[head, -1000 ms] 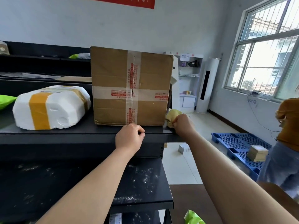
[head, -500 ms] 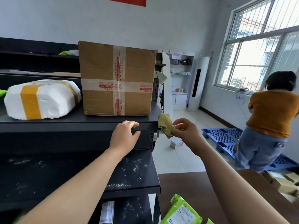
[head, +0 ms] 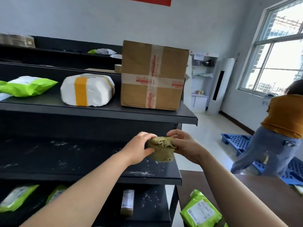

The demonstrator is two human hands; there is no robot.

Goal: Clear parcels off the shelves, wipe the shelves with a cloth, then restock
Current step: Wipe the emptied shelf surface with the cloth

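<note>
My left hand (head: pixel 141 149) and right hand (head: pixel 186 147) both pinch the crumpled olive-yellow cloth (head: pixel 162 152) above the right front corner of the dusty black metal shelf (head: pixel 73 161); pale open floor (head: pixel 208 133) lies beyond that edge.

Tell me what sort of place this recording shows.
Most likely a parcel pickup or sorting depot: black metal shelving holds a taped cardboard box, a white foam parcel and a green mailer bag, and a blue pallet lies on the floor.
</note>
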